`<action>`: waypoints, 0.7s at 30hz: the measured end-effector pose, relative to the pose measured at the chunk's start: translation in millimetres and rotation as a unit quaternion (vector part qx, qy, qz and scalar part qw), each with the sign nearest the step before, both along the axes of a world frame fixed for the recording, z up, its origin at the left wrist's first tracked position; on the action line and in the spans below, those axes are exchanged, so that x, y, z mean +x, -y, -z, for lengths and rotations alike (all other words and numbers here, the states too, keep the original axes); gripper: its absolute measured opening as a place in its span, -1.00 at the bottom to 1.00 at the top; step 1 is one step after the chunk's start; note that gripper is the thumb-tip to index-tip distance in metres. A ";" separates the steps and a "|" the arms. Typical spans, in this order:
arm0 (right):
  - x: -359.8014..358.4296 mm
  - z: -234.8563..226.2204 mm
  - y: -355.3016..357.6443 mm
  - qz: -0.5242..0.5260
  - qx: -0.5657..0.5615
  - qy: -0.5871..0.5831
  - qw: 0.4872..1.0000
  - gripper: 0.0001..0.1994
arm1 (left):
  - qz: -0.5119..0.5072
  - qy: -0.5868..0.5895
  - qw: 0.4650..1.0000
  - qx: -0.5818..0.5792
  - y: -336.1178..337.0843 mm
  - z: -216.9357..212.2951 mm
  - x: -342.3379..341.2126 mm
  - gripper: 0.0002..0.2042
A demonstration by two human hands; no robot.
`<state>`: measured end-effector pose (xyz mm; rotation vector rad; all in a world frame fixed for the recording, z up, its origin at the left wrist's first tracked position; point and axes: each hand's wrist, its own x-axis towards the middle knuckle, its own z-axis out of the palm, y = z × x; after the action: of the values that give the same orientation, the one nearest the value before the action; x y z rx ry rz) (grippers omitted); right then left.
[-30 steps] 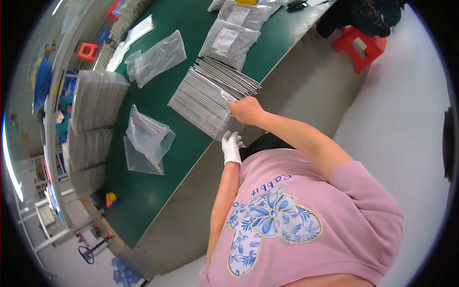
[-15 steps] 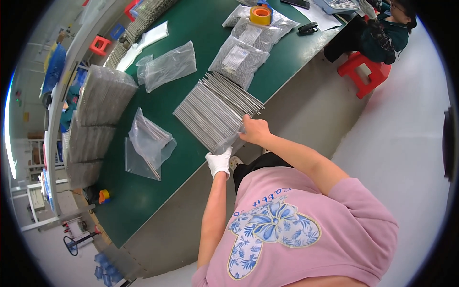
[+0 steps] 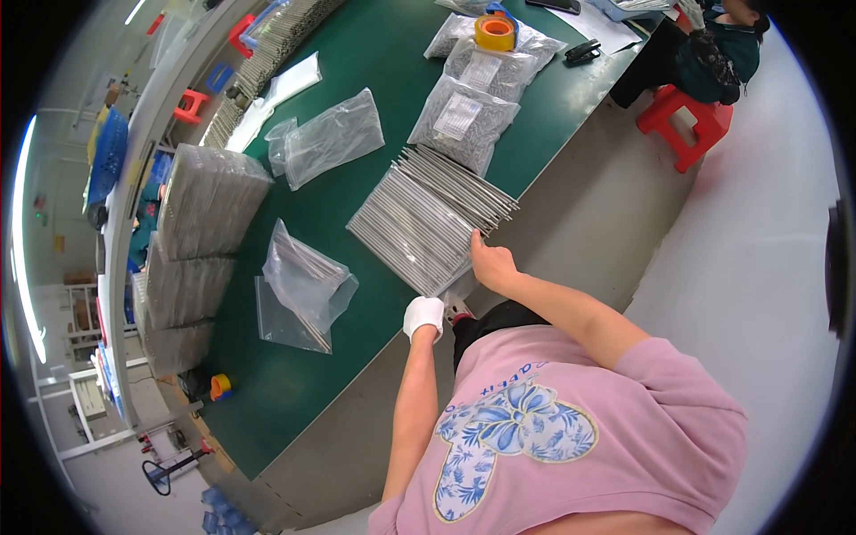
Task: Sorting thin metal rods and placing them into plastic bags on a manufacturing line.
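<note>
Metal rods (image 3: 415,227) are lying on the green surface (image 3: 294,392); the right hand (image 3: 493,263) is touching their right side, the gloved left hand (image 3: 423,315) curling nearby, both grips unclear.

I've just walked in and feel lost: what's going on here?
A person has both hands at a clear bag of metal rods on a green table: the bare right hand at its near edge, the white-gloved left hand by its near corner. Uncovered rods lie alongside. Neither hand's grip shows clearly.
</note>
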<state>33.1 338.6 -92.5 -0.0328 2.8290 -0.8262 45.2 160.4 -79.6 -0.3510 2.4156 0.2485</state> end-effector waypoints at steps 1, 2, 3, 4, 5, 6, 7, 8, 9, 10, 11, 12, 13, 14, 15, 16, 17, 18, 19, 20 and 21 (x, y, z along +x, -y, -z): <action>-1.4 -2.4 0.1 -0.017 0.004 0.026 1.000 -0.44 | -0.028 -0.010 1.000 0.009 -0.3 -3.2 2.4 -0.70; -2.8 -4.1 0.8 -0.016 0.005 0.028 0.999 -0.44 | -0.057 -0.020 0.998 0.018 -0.7 -6.3 4.3 -0.69; -3.9 -5.6 1.6 -0.024 0.009 0.040 0.999 -0.43 | -0.083 -0.035 0.996 0.017 -1.2 -9.8 6.0 -0.69; -1.3 -7.3 4.1 -0.033 0.011 0.053 0.998 -0.42 | -0.085 -0.032 0.996 0.017 1.7 -11.8 8.6 -0.69; -0.7 -6.4 6.4 -0.035 0.011 0.056 0.998 -0.42 | -0.082 -0.031 0.996 0.017 5.1 -13.5 10.8 -0.69; -1.5 -4.3 8.3 -0.044 0.010 0.066 0.997 -0.43 | -0.080 -0.029 0.996 0.017 7.9 -15.4 13.2 -0.68; -4.8 -3.4 8.9 -0.052 0.011 0.074 0.996 -0.43 | -0.081 -0.028 0.996 0.018 8.8 -17.1 14.1 -0.68; -4.8 -3.4 10.7 -0.053 0.011 0.075 0.996 -0.43 | -0.096 -0.034 0.995 0.019 9.8 -19.6 17.0 -0.68; -3.3 -4.0 13.3 -0.063 0.008 0.077 0.995 -0.43 | -0.111 -0.040 0.993 0.020 10.8 -20.9 19.5 -0.68; -3.1 -5.8 15.8 -0.075 0.004 0.077 0.994 -0.42 | -0.115 -0.041 0.992 0.020 14.1 -19.0 21.8 -0.68; -4.7 -8.7 17.7 -0.093 -0.009 0.090 0.991 -0.40 | -0.114 -0.039 0.993 0.015 18.2 -15.7 23.4 -0.68; -6.9 -9.1 19.5 -0.097 -0.009 0.090 0.991 -0.40 | -0.113 -0.038 0.993 0.010 20.9 -13.1 24.8 -0.69; -8.6 -7.8 21.0 -0.103 -0.004 0.098 0.990 -0.39 | -0.110 -0.043 0.993 0.008 20.1 -16.0 25.6 -0.70; -9.3 -6.6 20.2 -0.109 0.002 0.106 0.988 -0.39 | -0.113 -0.042 0.993 0.008 15.8 -17.9 27.8 -0.70; -8.8 -5.2 17.7 -0.112 0.002 0.107 0.988 -0.39 | -0.136 -0.047 0.990 -0.004 10.9 -19.2 30.6 -0.69; -9.1 -6.1 15.9 -0.117 0.011 0.083 0.990 -0.44 | -0.163 -0.054 0.985 -0.016 7.8 -20.1 34.8 -0.69; -9.6 -6.5 13.5 -0.122 0.020 0.060 0.990 -0.48 | -0.170 -0.053 0.984 -0.017 8.6 -14.3 39.4 -0.69; -12.7 -6.3 8.7 -0.129 0.021 0.062 0.989 -0.48 | -0.169 -0.086 0.982 -0.014 12.0 -3.8 44.3 -0.68; -18.5 -9.3 0.5 -0.158 0.030 0.058 0.985 -0.53 | -0.167 -0.117 0.979 -0.012 13.7 3.9 49.4 -0.63; -23.6 -12.1 -7.4 -0.186 0.038 0.055 0.980 -0.58 | -0.173 -0.113 0.978 -0.011 13.6 3.9 51.6 -0.63; -25.4 -11.8 -15.9 -0.190 0.042 0.038 0.980 -0.60 | -0.302 -0.013 0.946 0.115 12.7 5.7 51.1 -0.58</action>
<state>7.6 354.5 -80.7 -0.4993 2.6552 -0.6069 96.3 147.7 -85.3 -0.9781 2.2091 0.7998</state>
